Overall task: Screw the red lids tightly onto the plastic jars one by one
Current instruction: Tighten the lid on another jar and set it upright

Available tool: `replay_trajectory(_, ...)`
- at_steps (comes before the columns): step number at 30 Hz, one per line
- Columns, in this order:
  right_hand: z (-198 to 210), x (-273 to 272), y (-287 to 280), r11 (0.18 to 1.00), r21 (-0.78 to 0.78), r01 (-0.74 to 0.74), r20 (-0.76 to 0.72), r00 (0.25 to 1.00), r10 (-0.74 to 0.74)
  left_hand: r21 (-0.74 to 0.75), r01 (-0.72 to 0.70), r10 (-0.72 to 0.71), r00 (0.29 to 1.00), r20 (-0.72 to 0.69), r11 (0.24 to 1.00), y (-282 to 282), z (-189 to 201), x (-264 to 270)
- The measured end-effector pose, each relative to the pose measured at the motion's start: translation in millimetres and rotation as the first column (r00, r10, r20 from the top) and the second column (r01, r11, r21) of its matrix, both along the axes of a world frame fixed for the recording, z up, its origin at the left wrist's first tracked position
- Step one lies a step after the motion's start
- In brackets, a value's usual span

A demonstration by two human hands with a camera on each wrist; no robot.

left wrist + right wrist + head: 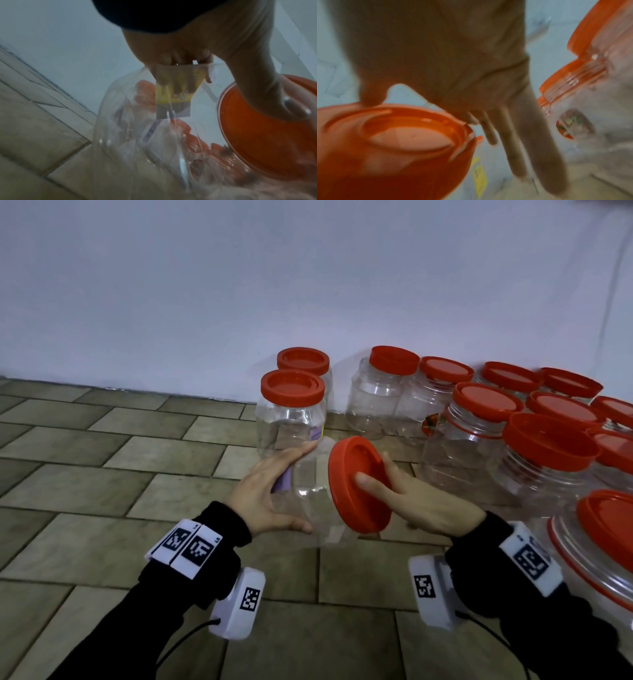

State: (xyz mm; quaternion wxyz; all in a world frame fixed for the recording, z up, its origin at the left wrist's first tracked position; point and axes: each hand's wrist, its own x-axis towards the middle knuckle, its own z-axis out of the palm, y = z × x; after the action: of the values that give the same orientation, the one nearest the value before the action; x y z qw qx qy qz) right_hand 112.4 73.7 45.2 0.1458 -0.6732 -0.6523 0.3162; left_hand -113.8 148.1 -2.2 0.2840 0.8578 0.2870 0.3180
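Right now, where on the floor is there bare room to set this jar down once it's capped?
Bare tiles lie left of the left hand, up to the wall; also the gap between the two left jars and the right cluster, which is crowded.

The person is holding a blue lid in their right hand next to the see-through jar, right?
Not quite. The lid is red, not blue, as the head view shows. The rest holds: the right hand pinches it beside the see-through jar, which the left hand steadies.
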Motion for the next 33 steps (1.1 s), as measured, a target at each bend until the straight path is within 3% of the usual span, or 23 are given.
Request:
replay_trajectory(4, 19.1, 6.4, -1.2, 0.926, 0.23, -0.301, 0.074, 0.954, 0.291, -0.02, 0.01, -0.011, 1.0, -0.006, 1.0, 4.5, 0.7, -1.5)
replay_trajectory(6, 19.8, 3.9, 2.2, 0.893, 0.26, -0.367, 0.145, 0.929, 0.34, -0.016, 0.015, -0.015, 1.0, -0.005, 1.0, 5.1, 0.4, -0.4)
replay_trajectory(9, 11.7, -2.6, 7.3, 0.955, 0.245, -0.17, 0.133, 0.981, 0.14, 0.0, 0.006, -0.006, 1.0, -0.001, 1.0, 5.7, -1.8, -0.4)
replay_trajectory(11, 8.4, -3.7, 9.0, 0.99, 0.133, -0.052, 0.146, 0.989, 0.033, -0.001, -0.009, 0.009, 1.0, 0.009, 1.0, 7.1, -4.3, -2.3)
replay_trajectory(14, 12.5, 1.7, 8.4, 0.99, 0.067, -0.126, 0.191, 0.975, 0.112, -0.028, -0.028, 0.029, 0.999, 0.032, 0.999, 10.3, -6.8, -5.6)
replay_trajectory(16, 21.7, 1.5, 7.3, 0.942, 0.158, -0.296, 0.222, 0.94, 0.258, -0.03, -0.019, 0.02, 1.0, 0.017, 0.999, 11.4, -6.1, -4.9)
replay_trajectory(18, 23.4, -1.8, 8.7, 0.904, 0.224, -0.364, 0.238, 0.92, 0.311, -0.013, -0.012, 0.012, 1.0, 0.006, 1.0, 11.1, -4.8, -2.2)
replay_trajectory(23, 16.4, -11.8, 12.2, 0.978, 0.192, -0.075, 0.263, 0.964, 0.022, 0.027, 0.001, -0.001, 1.0, 0.0, 1.0, 7.9, -0.7, 1.9)
replay_trajectory(26, 19.6, -5.2, 9.6, 0.974, 0.128, -0.184, 0.247, 0.958, 0.148, 0.044, -0.015, 0.015, 1.0, -0.014, 0.999, 7.6, -2.4, -0.4)
replay_trajectory(29, 21.8, -1.5, 10.1, 0.919, 0.218, -0.329, 0.266, 0.926, 0.268, 0.049, -0.033, 0.034, 0.999, -0.015, 0.998, 7.9, -4.2, -1.4)
replay_trajectory(33, 13.2, -9.6, 15.8, 0.935, 0.305, -0.181, 0.2, 0.972, 0.123, 0.048, -0.052, 0.052, 0.999, -0.003, 0.997, 7.6, -6.5, -0.3)
